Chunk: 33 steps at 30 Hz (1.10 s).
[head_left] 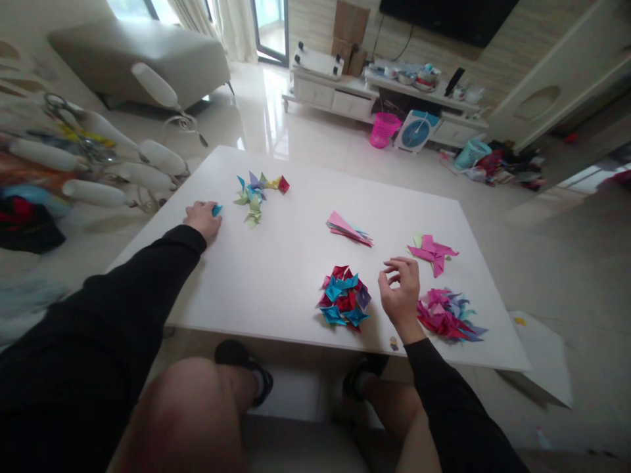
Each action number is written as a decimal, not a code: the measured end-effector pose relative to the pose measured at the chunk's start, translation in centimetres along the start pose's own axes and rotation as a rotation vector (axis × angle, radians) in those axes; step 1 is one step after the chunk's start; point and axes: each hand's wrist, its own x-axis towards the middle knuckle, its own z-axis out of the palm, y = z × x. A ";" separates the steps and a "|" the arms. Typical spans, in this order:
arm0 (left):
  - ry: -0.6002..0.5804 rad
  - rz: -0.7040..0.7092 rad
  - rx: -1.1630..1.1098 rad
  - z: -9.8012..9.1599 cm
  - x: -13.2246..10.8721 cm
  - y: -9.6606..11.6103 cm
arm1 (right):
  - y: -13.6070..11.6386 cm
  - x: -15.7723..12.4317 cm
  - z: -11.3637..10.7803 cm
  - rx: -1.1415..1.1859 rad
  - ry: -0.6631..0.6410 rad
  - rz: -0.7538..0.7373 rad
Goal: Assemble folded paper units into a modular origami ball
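Note:
At the table's left side my left hand (203, 221) has its fingers closed around a small blue folded paper piece (217, 209). My right hand (400, 294) hovers on the right with curled fingers apart and nothing visible in them. Just left of it sits a round cluster of folded paper pieces (345, 299) in blue, red and purple. On its other side lies a heap of pink, red and bluish folded paper (446, 315). Pink crossed paper pieces (434, 253) are behind that heap. A fanned stack of pink and blue paper (349, 228) rests near the middle.
Green, blue, yellow and red folded pieces (254, 197) are spread on the white table (280, 276) at the far left. A small sticker (393, 343) is by the front edge. White lamp-like shapes (162, 157) stand beyond the left edge. My knees are below the front edge.

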 end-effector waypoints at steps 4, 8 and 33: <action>0.020 -0.013 0.139 -0.1 -0.3 -0.4 | 0.2 0.1 0.1 -0.009 0.003 0.029; 0.045 0.019 0.059 -1.5 -2.1 -0.5 | 0.0 0.2 0.1 0.029 0.000 0.046; -0.686 -0.414 -1.844 0.6 -26.2 26.6 | -2.8 -0.1 0.2 0.397 -0.114 0.186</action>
